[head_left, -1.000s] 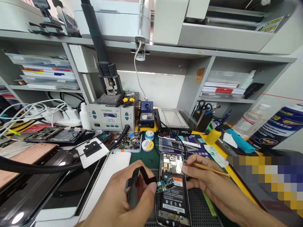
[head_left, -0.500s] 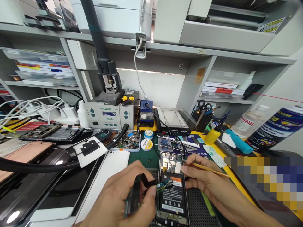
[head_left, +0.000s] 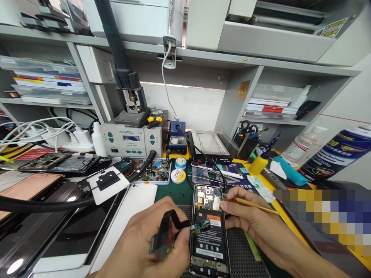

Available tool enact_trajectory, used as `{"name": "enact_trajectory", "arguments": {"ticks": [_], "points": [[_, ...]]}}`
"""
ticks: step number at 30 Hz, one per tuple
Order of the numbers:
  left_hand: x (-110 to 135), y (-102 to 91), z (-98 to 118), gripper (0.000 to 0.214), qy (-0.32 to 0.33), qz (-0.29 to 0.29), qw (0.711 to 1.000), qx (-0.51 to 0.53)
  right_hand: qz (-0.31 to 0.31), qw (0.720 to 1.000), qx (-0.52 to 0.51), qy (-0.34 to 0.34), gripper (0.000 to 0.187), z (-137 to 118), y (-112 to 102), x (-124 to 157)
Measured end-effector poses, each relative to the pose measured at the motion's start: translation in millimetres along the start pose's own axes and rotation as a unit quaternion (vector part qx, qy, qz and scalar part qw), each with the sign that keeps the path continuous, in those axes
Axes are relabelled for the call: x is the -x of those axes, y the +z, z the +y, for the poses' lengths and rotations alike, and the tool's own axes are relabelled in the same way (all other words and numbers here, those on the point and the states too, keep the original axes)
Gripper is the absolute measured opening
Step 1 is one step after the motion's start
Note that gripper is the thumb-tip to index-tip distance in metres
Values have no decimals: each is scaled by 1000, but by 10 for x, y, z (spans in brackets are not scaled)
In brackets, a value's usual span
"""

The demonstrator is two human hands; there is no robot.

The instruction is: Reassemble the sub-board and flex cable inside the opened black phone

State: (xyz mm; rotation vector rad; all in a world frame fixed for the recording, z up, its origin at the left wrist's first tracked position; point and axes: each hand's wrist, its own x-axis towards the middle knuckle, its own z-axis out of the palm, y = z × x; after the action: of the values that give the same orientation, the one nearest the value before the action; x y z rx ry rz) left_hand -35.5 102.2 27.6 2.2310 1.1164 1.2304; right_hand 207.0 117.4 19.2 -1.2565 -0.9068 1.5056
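An opened phone (head_left: 211, 241) with its back off shows a black battery and a circuit board at its top end. My right hand (head_left: 251, 216) grips its right edge between thumb and fingers. A thin gold-handled tool (head_left: 253, 205) also lies in that hand, its tip beside the phone's upper right edge. In my left hand (head_left: 155, 239), thumb and fingers are closed on a small circuit board with a black flex cable (head_left: 199, 227). The board's free end hangs over the battery. A dark glossy part of it folds back across my left fingers.
A black perforated mat (head_left: 246, 251) lies beneath the phone. Several phones and screens, including a white panel (head_left: 142, 197), cover the left side. Behind are two small tins, a parts tray (head_left: 152, 182), tweezers and a hot-air station (head_left: 130, 141). Bottles and a large spray can (head_left: 339, 154) stand right.
The whole view has shifted slightly, so everything sits a little further left. Both hands keep their holds, and the small board has turned slightly over the battery.
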Motion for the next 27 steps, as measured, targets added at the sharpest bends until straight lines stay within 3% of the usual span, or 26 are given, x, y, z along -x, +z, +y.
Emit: {"name": "enact_trajectory", "arguments": {"ticks": [12, 19, 27], "points": [[16, -3, 5, 15, -16, -11, 1000, -18, -5, 1000, -3, 4, 28, -28, 25, 29], [19, 27, -14, 14, -122, -67, 988, 61, -9, 1000, -8, 1, 30, -29, 16, 28], [48, 49, -92, 16, -118, -122, 984, 60, -2, 1000, -2, -4, 27, -45, 15, 10]]}}
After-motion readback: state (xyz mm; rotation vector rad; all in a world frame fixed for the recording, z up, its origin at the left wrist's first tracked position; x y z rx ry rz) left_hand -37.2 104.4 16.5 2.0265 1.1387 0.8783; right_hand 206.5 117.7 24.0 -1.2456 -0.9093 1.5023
